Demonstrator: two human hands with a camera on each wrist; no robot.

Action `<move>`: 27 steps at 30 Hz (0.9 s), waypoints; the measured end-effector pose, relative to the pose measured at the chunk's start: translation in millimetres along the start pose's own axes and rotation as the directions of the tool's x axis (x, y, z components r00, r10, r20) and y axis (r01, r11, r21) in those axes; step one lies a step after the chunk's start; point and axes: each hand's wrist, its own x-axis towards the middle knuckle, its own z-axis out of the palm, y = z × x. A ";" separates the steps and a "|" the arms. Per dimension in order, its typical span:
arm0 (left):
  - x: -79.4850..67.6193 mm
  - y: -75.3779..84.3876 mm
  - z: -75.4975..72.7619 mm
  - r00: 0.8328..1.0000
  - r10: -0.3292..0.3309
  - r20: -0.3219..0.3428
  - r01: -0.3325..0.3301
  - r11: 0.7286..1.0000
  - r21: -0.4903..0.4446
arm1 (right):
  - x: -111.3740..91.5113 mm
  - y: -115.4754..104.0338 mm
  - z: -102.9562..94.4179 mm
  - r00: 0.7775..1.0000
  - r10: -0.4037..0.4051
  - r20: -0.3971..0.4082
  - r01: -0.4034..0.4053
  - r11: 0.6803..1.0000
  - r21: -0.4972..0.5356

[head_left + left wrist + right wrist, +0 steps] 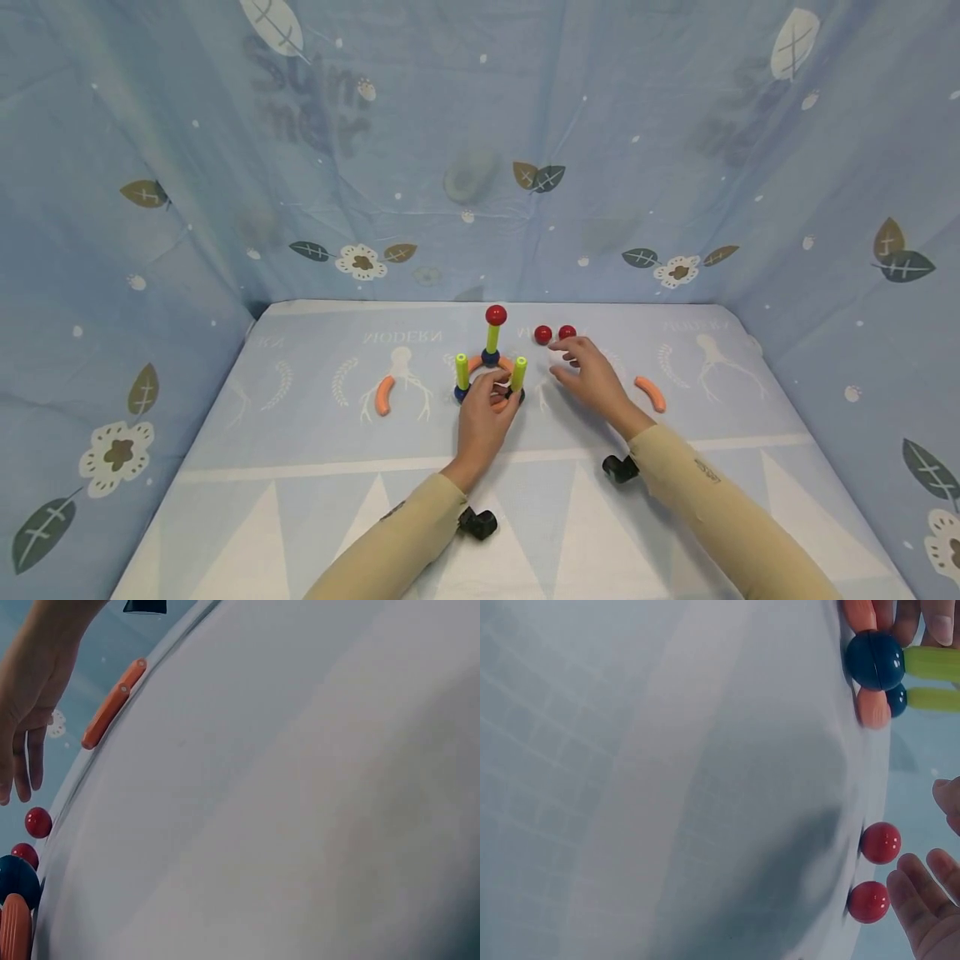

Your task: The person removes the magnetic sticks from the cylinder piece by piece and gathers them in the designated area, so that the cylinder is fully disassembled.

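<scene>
three lime rods (462, 372) crown the orange-blue frame (476, 362) left hand (482, 423) grips; right hand (595, 382) spread.

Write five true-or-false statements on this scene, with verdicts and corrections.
A red ball tops the rear green rod. True.
Both front green rods carry red balls. False: the front rods are bare-topped.
The loose red balls lie left of the orange ring. False: these balls lie right of the ring.
The left hand is nearer the ring than the right hand. True.
Loose orange pieces lie on both sides of the ring. True.
</scene>
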 end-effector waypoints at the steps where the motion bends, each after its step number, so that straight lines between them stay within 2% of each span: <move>1: -0.5 0.1 -0.8 1.000 -0.002 -0.001 0.002 1.000 -0.003 | -1.3 -0.2 0.5 1.000 -0.002 0.000 0.002 1.000 -0.001; 11: -9.7 5.0 -12.1 1.000 -0.015 0.018 0.015 1.000 0.011 | -15.2 -4.7 4.0 1.000 0.008 0.009 -0.009 1.000 0.010; 16: -13.4 1.8 -16.7 0.999 0.034 0.020 -0.034 0.999 0.011 | -21.0 -8.0 5.7 1.000 0.001 0.009 -0.001 1.000 0.027; 21: -14.0 -0.9 -19.7 0.995 0.097 0.012 -0.098 0.989 0.114 | -26.5 -12.7 7.8 1.000 0.008 0.025 -0.009 0.999 0.043; 27: -12.5 -2.6 -20.5 0.993 0.104 0.062 -0.115 0.967 0.229 | -32.3 -15.9 10.7 1.000 -0.005 0.028 0.004 0.999 0.044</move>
